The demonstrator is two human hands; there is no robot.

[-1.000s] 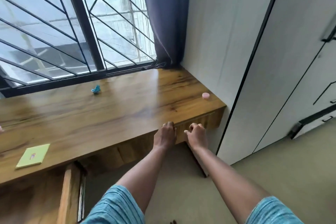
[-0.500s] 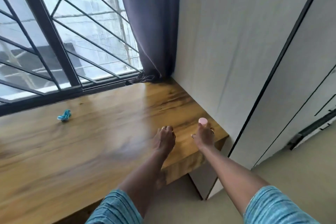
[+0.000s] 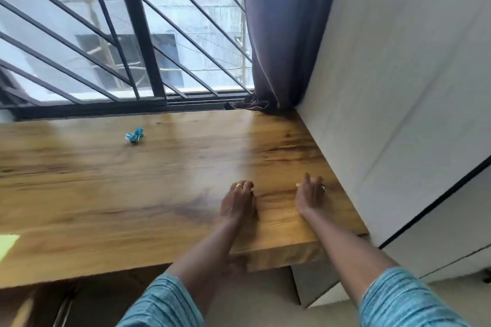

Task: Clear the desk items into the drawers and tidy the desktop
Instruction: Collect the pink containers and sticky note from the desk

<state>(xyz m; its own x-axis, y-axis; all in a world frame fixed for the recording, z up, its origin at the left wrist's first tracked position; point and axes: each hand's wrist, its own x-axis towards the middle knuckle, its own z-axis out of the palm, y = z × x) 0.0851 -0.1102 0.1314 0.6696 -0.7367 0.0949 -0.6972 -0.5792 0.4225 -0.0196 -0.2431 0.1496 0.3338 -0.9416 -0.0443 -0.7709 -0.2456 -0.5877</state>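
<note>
Fingers curled on left hand, cupped on right hand; one blue scrap apart.

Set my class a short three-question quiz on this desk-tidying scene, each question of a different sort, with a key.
1. True or false: the small blue item lies on the desk closer to the window than the left hand and the right hand.
2. Multiple choice: what hangs at the desk's far right corner? A) a dark curtain B) a lamp C) a towel
3. Fill in: the yellow-green note shows at the picture's ____ edge.
Key: 1 true; 2 A; 3 left.
</note>
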